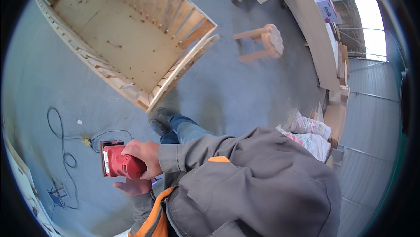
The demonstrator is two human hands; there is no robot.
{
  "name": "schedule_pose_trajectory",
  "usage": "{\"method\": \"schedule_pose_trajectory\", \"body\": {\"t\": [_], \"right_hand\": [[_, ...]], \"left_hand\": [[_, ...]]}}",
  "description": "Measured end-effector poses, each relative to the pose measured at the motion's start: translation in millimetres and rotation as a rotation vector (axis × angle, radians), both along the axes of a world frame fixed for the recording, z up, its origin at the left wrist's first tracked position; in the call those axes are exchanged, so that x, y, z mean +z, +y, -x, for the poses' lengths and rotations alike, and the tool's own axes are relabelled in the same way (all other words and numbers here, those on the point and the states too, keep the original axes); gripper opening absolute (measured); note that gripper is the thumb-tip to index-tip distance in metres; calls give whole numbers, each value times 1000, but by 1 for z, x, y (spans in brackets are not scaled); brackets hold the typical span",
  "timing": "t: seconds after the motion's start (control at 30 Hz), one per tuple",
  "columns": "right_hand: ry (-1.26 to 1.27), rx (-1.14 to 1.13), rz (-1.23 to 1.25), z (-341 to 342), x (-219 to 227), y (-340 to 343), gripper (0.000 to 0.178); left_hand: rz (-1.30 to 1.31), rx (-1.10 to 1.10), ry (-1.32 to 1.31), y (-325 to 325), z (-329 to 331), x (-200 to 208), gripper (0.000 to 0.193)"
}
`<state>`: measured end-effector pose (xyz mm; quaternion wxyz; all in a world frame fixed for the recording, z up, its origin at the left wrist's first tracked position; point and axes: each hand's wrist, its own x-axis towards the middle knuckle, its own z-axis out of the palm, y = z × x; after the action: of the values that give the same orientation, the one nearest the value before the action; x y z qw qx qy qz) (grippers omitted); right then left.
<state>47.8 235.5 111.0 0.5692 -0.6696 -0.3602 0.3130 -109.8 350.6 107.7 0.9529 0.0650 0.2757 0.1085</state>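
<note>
In the head view, the right hand (pixel 142 155) wraps around the rounded body of a red power sander (pixel 118 162), holding it firmly, with the tool's flat, dark-edged pad facing left. The sander is left of and below the middle of the view, in front of the grey jacket (pixel 262 184) with orange trim. The left hand (pixel 134 187) is just below the tool's rear end, thumb side outward; its fingers are partly hidden, so I cannot tell whether they grip or touch anything. Beyond the sander, a dark cable (pixel 63 138) loops over the grey floor (pixel 35 75), with a yellow piece (pixel 86 141) along it; whether it reaches the tool is unclear. A shod foot (pixel 159 127) is near the corner of a large wooden crate (pixel 118 40) with slatted sides and a flat board base, speckled with dark bits. To the right of the crate is a pale wooden stool (pixel 273 41) with a scalloped seat, slightly blurred. Further right are long pale wooden panels (pixel 313 31) and a purple box (pixel 326 9); lower down, white printed sacks (pixel 308 138) are near a ribbed wall (pixel 367 136).
</note>
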Motion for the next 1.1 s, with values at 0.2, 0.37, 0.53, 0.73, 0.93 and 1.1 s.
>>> {"method": "schedule_pose_trajectory", "body": {"t": [0.2,0.37,0.53,0.73,0.93,1.1], "right_hand": [[-212,-15,4,-8,15,-52,89],[-244,-4,-241,-25,18,-77,89],[48,-153,-105,-116,-23,-189,71],[1474,-1022,-23,-314,-253,-472,31],[1253,-1814,-288,-423,-330,-696,114],[1284,-1833,-520,-483,-383,-761,117]], "left_hand": [[-72,-73,-24,-24,-35,-8,93],[-161,-30,-48,-36,-49,-8,95],[-348,-26,-114,-37,-75,11,97],[-427,-300,-171,-139,-202,42,57],[-387,-535,105,-253,-341,26,39],[-520,-707,234,-310,-405,5,47]]}}
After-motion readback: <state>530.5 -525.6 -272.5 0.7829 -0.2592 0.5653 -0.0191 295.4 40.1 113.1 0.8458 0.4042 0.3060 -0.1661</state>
